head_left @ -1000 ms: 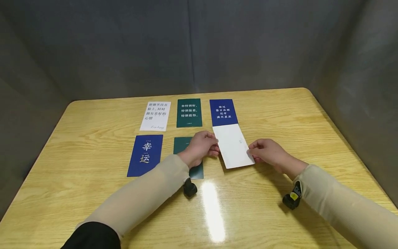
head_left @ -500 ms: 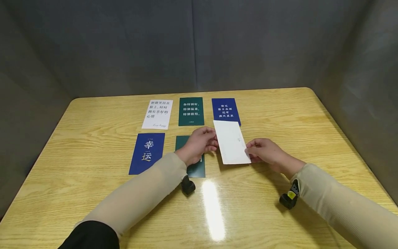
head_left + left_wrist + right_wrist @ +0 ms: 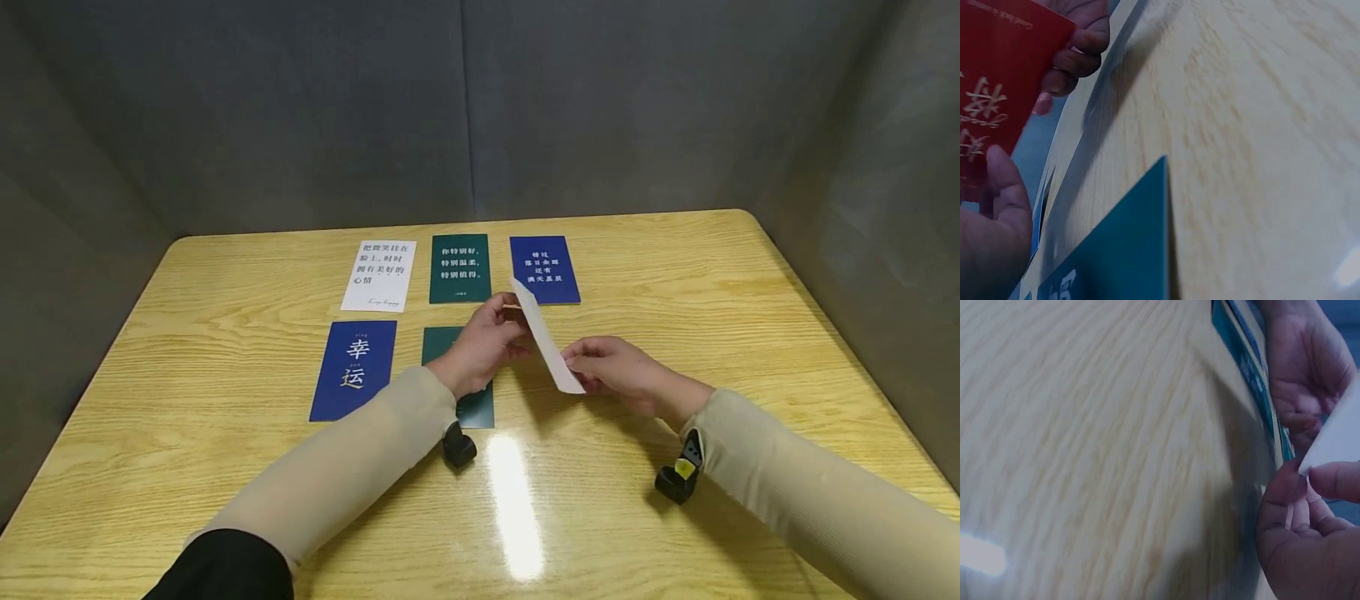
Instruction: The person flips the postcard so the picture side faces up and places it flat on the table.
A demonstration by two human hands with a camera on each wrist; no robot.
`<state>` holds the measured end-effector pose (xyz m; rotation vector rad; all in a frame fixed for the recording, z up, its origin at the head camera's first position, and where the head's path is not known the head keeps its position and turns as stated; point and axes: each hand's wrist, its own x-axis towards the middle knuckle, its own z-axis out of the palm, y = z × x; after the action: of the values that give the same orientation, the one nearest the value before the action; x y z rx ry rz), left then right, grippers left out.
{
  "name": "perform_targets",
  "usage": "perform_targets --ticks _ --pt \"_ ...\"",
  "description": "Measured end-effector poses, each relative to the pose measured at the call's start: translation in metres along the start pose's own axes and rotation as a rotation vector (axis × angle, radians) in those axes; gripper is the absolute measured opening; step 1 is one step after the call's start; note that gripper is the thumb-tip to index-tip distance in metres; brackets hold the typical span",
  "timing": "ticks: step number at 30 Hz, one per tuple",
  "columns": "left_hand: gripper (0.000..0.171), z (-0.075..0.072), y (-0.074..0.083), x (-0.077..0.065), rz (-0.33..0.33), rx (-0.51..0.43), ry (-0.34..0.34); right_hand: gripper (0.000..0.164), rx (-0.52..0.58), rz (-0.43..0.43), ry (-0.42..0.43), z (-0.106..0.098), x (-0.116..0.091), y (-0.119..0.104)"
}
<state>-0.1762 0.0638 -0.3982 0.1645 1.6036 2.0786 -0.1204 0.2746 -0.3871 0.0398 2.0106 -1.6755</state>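
A card (image 3: 546, 342) is held tilted up on edge above the table, its white back seen narrowly from the head. In the left wrist view the card's other face (image 3: 1007, 69) is red with pale Chinese characters. My right hand (image 3: 626, 371) pinches its lower right edge between thumb and fingers, as the right wrist view shows. With thumb and fingers, my left hand (image 3: 486, 343) holds the card's opposite side. Below the left forearm lies a dark green card (image 3: 476, 408), partly covered by that hand. A blue card (image 3: 546, 271) lies just beyond the held one.
More cards lie flat in rows: a white one (image 3: 378, 275), a green one (image 3: 460, 268) and a blue one (image 3: 352, 371) with large characters. The wooden table (image 3: 225, 350) ends at a grey curtain (image 3: 315, 117). Light glares on the front tabletop.
The card has been raised off the table and turned from nearly flat to steeply tilted. My right hand has moved left with it; the blue card behind is now more exposed.
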Motion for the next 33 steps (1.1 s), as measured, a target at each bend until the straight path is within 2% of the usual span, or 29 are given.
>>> perform_targets --ticks 6,10,17,24,28,33 --pt "0.052 0.0 0.0 0.0 -0.056 -0.034 0.021 0.026 0.138 0.027 -0.116 0.001 -0.003 -0.005" --pt "0.06 0.0 0.0 0.001 -0.072 -0.034 0.025 0.02 0.264 0.036 -0.188 0.0 -0.003 -0.005" --pt "0.037 0.0 -0.002 0.002 -0.029 -0.026 0.102 0.014 0.381 0.023 -0.247 -0.003 -0.004 0.0" --pt "0.017 -0.004 -0.003 0.002 -0.028 -0.016 0.113 0.014 0.476 0.03 -0.259 -0.007 -0.004 0.004" --pt "0.013 -0.008 -0.002 0.003 -0.033 -0.015 0.121 0.007 0.456 0.015 -0.208 -0.007 -0.006 0.007" --pt "0.013 -0.014 -0.001 0.004 -0.033 -0.001 0.137 0.009 0.41 -0.04 -0.188 -0.015 -0.008 0.006"
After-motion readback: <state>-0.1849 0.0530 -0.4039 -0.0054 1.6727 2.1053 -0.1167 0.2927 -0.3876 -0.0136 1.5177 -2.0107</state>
